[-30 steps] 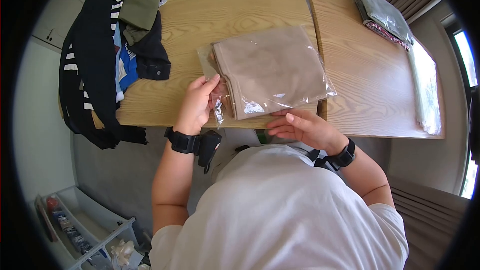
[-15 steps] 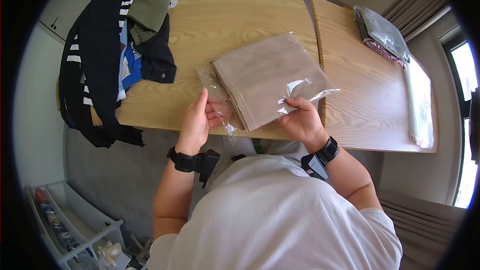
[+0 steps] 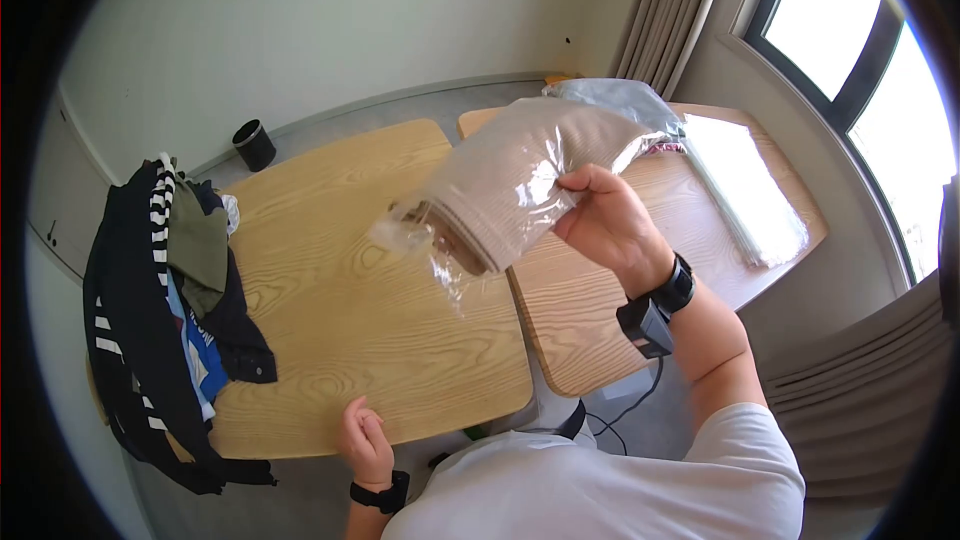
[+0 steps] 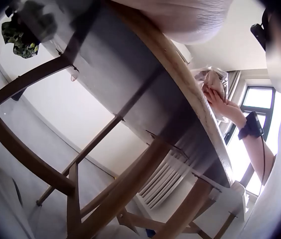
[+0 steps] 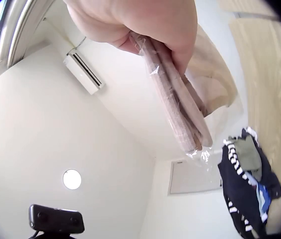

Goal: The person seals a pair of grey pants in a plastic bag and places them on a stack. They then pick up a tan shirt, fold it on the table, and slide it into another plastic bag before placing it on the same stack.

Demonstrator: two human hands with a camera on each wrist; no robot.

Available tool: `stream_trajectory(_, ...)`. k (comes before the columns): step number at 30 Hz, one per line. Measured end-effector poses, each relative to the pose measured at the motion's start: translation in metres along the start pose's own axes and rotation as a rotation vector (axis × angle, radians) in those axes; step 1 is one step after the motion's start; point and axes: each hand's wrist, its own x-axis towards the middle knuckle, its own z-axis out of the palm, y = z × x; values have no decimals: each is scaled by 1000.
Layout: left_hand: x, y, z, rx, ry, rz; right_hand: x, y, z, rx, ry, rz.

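Note:
A folded beige garment in a clear plastic bag (image 3: pixel 520 165) is held up above the tables. My right hand (image 3: pixel 615 225) grips its near edge, thumb on top and fingers beneath. In the right wrist view the bagged garment (image 5: pixel 168 89) appears edge-on, its folded layers showing and the loose bag end hanging past them. My left hand (image 3: pixel 366 443) is at the front edge of the left table, its fingers loosely bent and holding nothing. The left wrist view looks under the table, with the right hand (image 4: pixel 225 107) and the bag (image 4: pixel 212 82) beyond its edge.
A heap of clothes (image 3: pixel 130 320), black, olive and blue, hangs over the left table's (image 3: pixel 350 280) left side. On the right table (image 3: pixel 570 330), a grey bagged garment (image 3: pixel 610 95) lies at the back beside a stack of clear bags (image 3: pixel 740 190). A black bin (image 3: pixel 254 145) stands behind.
The right hand has lifted the bagged garment off the left table and carried it toward the right table. The left hand has come away from the bag. The head view has tilted up and turned right.

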Motion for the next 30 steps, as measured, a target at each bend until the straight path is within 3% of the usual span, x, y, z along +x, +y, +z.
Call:
stream_trajectory(2,-1,1,1,70,11,41,30,-48,-18,-52,-80,-122)
stream_trajectory(6,-4,-4,2,115,19,-5,93,-136,-52,-78,-72,-351)
stream_trajectory(8,-5,-7,4,221,31,47,125,-172,-91,-54,-45,-396)
stream_trajectory(9,-6,-3,6,207,54,-43,137,-187,-119,-77,-8,-407)
stream_trajectory(10,-6,-2,6,208,61,-38,150,-198,-149,-96,35,-416)
stream_trajectory(12,-6,-4,5,243,57,-21,170,-202,-202,-11,303,-447)
stream_trajectory(15,-5,-2,9,337,112,57,170,-190,-247,73,247,-317)
stream_trajectory(18,-5,2,6,317,47,-16,181,-195,-260,158,310,-316)
stream_trajectory(21,-4,4,4,313,16,-75,165,-198,-241,101,316,-323)
stream_trajectory(27,-3,7,7,359,80,-20,151,-204,-234,83,419,-223)
stream_trajectory(30,-3,12,3,363,15,-98,132,-202,-225,12,255,-63)
